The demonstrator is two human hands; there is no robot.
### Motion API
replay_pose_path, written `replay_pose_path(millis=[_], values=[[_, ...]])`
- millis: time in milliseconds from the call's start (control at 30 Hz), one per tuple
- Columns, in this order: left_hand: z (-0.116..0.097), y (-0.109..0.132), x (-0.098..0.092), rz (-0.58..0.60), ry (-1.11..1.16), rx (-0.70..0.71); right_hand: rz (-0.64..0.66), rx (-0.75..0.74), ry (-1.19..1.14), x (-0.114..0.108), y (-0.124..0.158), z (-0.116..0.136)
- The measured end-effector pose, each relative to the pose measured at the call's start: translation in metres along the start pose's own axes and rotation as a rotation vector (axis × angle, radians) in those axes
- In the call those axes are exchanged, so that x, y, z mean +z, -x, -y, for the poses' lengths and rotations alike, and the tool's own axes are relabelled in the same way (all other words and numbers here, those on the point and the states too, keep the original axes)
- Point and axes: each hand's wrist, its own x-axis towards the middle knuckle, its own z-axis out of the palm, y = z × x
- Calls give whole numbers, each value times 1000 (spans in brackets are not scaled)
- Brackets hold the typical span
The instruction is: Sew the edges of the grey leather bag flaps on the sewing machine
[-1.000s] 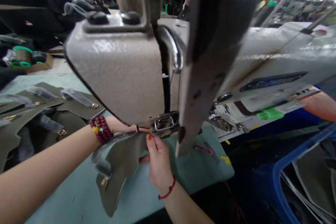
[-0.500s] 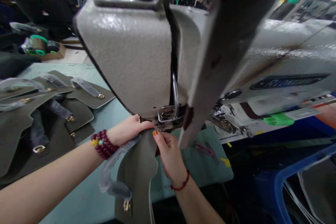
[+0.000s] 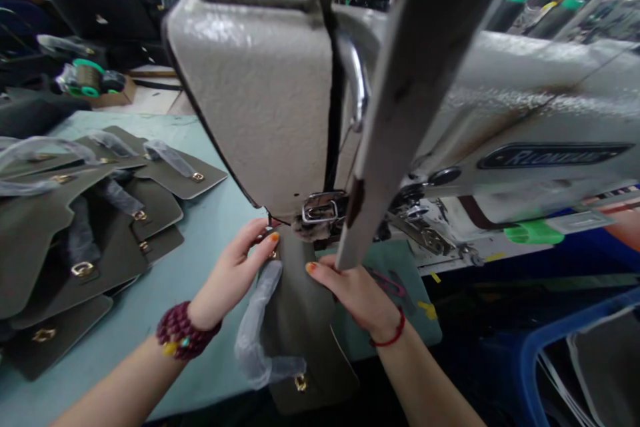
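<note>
The left hand (image 3: 240,260) is bent, its thumb and fingers curled at the left edge of a gray-brown panel (image 3: 300,313), close to where the panel goes under the sewing machine (image 3: 255,93); whether it grips or only presses there, I cannot tell. The right hand (image 3: 357,293) lies farther along on the right side, thumb on top of the panel, the other fingers partly hidden behind a metal bar (image 3: 383,147), so its hold cannot be told either. The panel's far end is below the machine head, and its near end hangs over the table's front edge. A plastic-wrapped handle (image 3: 250,333) runs along its left side to a gold buckle (image 3: 300,382). The step in hand seems to be guiding the panel at the needle, though the needle itself is out of sight; the next move would call for keeping the edge lined up, with fingers and handle clear. Similar panels (image 3: 163,203) lie heaped leftward on the pale green table (image 3: 195,240), and a blue bin (image 3: 530,360) is at the right.
</note>
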Motion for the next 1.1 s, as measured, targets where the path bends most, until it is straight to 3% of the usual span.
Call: replay_pose_path(millis=[67,167,233,367,467,800,1100], values=[[21,20,-5,-75,6,-24,33,56,-61,4,11,-13],[47,48,0,8,58,-105,-20,100,-208,19,23,-38],[51,57,12,33,45,-95,-96,84,-268,32,30,-50],[28,50,33,106,133,-200,-303,-51,-31,51,41,-52],[10,46,36,115,146,-250,-391,-134,155,53,48,-45],[3,55,36,108,304,-344,-407,-146,213,47,53,-38],[-7,46,38,23,210,-267,-385,-138,208,44,44,-32]])
